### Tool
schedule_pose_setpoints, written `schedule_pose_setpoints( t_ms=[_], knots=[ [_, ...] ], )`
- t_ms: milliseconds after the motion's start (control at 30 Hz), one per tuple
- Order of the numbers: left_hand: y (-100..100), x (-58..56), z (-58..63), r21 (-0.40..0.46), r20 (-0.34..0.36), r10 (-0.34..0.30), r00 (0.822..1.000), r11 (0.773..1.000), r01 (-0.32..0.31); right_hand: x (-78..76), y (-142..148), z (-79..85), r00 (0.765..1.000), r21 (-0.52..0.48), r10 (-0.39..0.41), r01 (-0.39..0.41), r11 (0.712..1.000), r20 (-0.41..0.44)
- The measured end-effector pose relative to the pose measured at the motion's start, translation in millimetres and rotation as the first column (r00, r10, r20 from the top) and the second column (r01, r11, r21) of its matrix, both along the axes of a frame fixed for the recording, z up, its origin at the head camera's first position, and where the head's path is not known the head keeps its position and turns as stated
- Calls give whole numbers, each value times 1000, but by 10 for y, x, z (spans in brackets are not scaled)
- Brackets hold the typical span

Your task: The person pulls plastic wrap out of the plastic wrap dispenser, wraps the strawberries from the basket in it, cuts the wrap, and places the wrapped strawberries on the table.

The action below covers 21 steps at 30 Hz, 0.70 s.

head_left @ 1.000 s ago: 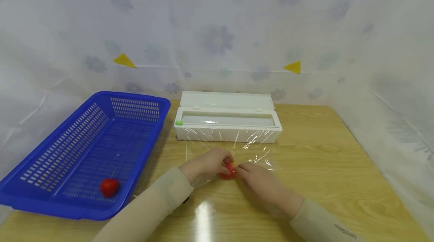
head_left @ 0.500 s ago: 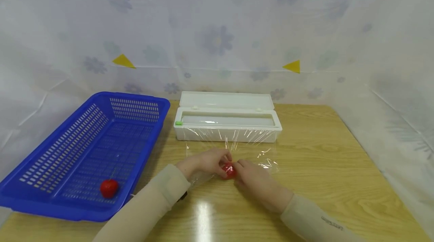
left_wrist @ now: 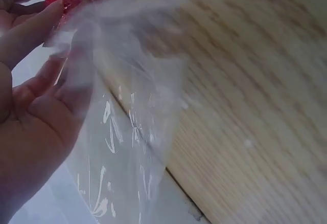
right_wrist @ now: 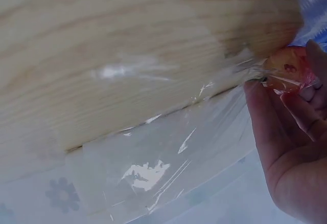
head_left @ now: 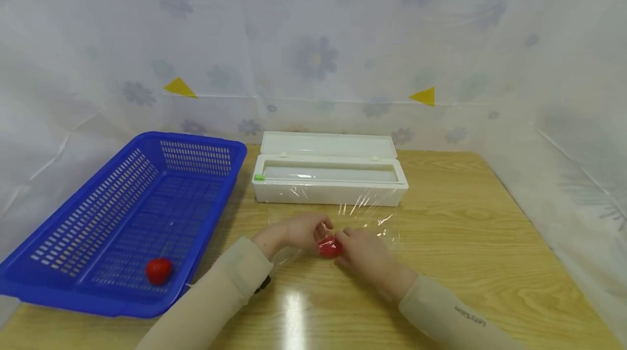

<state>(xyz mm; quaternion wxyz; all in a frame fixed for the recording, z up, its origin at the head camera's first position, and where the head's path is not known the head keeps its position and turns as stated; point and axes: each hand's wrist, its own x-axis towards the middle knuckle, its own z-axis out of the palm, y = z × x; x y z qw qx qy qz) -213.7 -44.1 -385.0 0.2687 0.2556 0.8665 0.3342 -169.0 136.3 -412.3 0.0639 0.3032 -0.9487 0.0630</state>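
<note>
A small red fruit (head_left: 330, 247), covered in clear plastic wrap, sits between both hands near the middle of the table. My left hand (head_left: 302, 231) holds it from the left, thumb against its side. From the right, my right hand (head_left: 368, 258) grips the wrapped fruit. The right wrist view shows a yellowish patch on the fruit (right_wrist: 287, 70) under creased film. The plastic wrap (head_left: 362, 211) stretches from the hands to a white dispenser box (head_left: 328, 195), whose lid stands raised. Loose film (left_wrist: 127, 116) hangs past the left hand in the left wrist view.
On the left stands a blue plastic basket (head_left: 210, 246), with one red fruit (head_left: 159, 271) with a thin stem inside. A green piece (head_left: 259, 177) sits at the box's left end. Flower-patterned cloth (head_left: 313, 56) surrounds the wooden table (head_left: 465, 230).
The right hand has shifted slightly left and closer to the fruit. Film has been drawn over the red fruit, and its creases toward the box have changed.
</note>
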Motion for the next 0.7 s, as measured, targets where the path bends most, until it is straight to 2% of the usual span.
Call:
schedule_pose_setpoints(
  t_ms=[133, 233, 433, 500, 600, 667, 700],
  knots=[
    [-38, 25, 10, -25, -11, 44, 999, 999, -44, -10, -17, 3, 1000, -14, 20, -20, 1000, -14],
    [-98, 27, 23, -51, 22, 78, 997, 996, -77, -14, -30, 5, 999, -10, 31, -31, 999, -26],
    [-261, 0, 126, -167, 93, 104, 990, 982, -88, -26, -44, 10, 1000, 10, 11, -11, 1000, 4],
    [-302, 2, 178, -189, 137, 158, 978, 973, -131, -32, -45, 9, 1000, 7, 13, -13, 1000, 12],
    [-349, 21, 234, -256, 85, 228, 970, 946, -200, -34, -45, 16, 1000, -1, 22, -22, 1000, 19],
    [-363, 44, 268, -301, 7, 245, 969, 925, -232, -38, -44, 14, 999, -3, 26, -26, 1000, 24],
    [-363, 56, 281, -330, -54, 236, 970, 913, -240, -41, -45, 14, 999, -3, 26, -26, 1000, 25]
  ],
)
